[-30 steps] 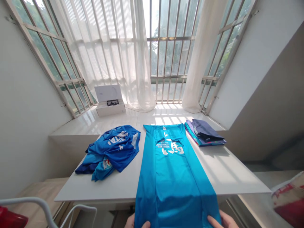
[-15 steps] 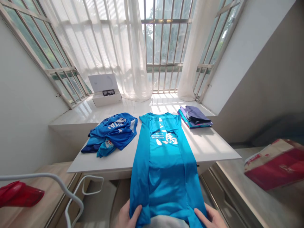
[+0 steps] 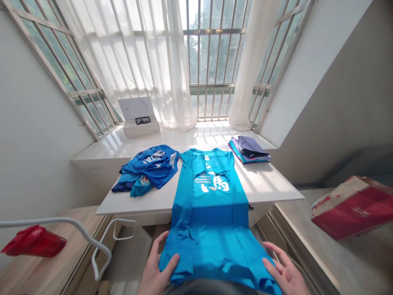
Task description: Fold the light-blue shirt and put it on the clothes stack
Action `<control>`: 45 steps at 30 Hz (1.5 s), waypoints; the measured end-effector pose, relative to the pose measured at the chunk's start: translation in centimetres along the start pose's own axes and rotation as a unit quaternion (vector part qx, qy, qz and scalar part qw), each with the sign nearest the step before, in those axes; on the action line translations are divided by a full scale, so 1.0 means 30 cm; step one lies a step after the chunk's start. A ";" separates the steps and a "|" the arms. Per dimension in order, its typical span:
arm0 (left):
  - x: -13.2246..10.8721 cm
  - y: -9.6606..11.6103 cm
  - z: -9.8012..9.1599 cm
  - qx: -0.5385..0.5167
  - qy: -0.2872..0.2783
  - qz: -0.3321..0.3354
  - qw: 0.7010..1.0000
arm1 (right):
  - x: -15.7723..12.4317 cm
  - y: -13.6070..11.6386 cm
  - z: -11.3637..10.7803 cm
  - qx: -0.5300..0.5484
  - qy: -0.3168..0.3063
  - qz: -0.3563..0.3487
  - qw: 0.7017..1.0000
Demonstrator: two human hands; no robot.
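Note:
A turquoise long-sleeved shirt (image 3: 215, 213) with white lettering lies lengthwise over the table, its collar at the far side and its sleeves folded inward along the body. The lower part hangs over the near table edge toward me. My left hand (image 3: 158, 264) loosely holds the lower left side, thumb on top and fingers around the outside. At the lower right side, my right hand (image 3: 287, 268) has its thumb against the cloth and its fingers curved and spread outside it. Dark material at the bottom hides part of the hem.
A crumpled pile of blue shirts (image 3: 150, 166) lies left on the white table (image 3: 267, 184). Folded clothes (image 3: 250, 149) are stacked right. An open white box (image 3: 141, 127) stands on the sill. A red bottle (image 3: 35, 241), white tube frame (image 3: 82, 231) and red paper bag (image 3: 353, 209) flank the table.
Both hands have moved slightly outward and up, with their fingers more spread. The shirt's lower part is wider and more wrinkled. The view has shifted slightly.

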State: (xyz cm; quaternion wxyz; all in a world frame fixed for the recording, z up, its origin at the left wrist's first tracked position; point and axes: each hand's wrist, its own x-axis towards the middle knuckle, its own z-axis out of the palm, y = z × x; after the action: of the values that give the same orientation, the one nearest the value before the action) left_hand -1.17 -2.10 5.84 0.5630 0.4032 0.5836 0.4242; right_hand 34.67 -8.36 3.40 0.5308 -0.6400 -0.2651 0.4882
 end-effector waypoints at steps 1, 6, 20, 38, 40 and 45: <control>0.025 0.058 0.009 -0.018 -0.011 0.015 1.000 | 0.030 -0.049 0.005 0.007 -0.002 -0.015 1.000; 0.260 0.330 0.088 -0.119 -0.108 0.014 0.987 | 0.258 -0.313 0.075 0.038 -0.029 -0.055 0.997; 0.669 0.365 0.062 0.300 -0.064 0.287 0.907 | 0.651 -0.322 0.128 -0.300 -0.005 -0.289 0.909; 0.754 0.436 0.104 0.440 -0.192 0.311 0.820 | 0.796 -0.438 0.100 -0.393 -0.157 -0.310 0.851; 0.768 0.421 0.103 0.448 -0.193 0.304 0.818 | 0.799 -0.428 0.104 -0.379 -0.148 -0.303 0.862; 0.790 0.395 0.092 0.469 -0.185 0.301 0.809 | 0.830 -0.390 0.115 -0.332 -0.128 -0.289 0.889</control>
State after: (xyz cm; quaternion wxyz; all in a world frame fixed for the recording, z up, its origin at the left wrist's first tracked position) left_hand 0.54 24.21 9.61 0.2469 0.8447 0.4455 0.1644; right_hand 43.16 17.93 5.97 0.3665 -0.6055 -0.6508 0.2747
